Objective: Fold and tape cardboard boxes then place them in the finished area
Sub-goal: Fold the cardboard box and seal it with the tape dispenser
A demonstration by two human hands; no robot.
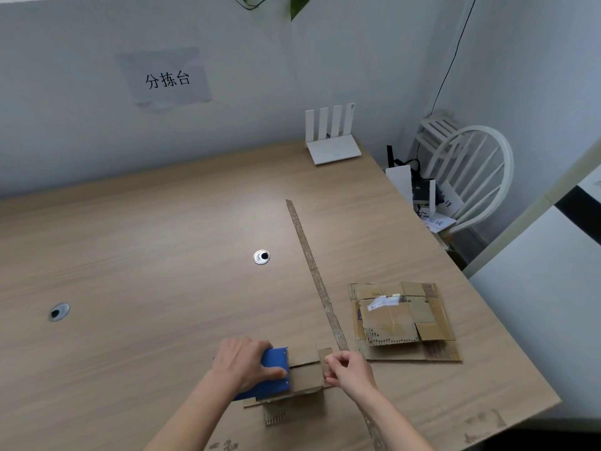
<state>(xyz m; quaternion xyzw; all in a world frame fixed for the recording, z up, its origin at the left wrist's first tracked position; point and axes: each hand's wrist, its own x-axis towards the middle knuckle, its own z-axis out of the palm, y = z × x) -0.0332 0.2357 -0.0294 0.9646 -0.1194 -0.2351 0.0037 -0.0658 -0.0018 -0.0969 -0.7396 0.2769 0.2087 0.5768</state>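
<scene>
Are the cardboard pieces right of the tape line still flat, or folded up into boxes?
Flat. The stack of cardboard pieces lies spread on the table, its flaps level with the surface and no walls standing.

The scene is evenly and softly lit, moderately bright, with a cool cast on the white wall (81, 125) and a warmer tone on the wooden table (146, 239). Shadows are faint and diffuse: a soft one under the folded cardboard box (302, 382) at lower centre, another beside the router (331, 148). A mild sheen lies on the table near the frame's middle. Wide-angle distortion bends the table's edges and the wall lines toward the corners. Detail is slightly soft throughout, most at the lower edge and far right.
</scene>
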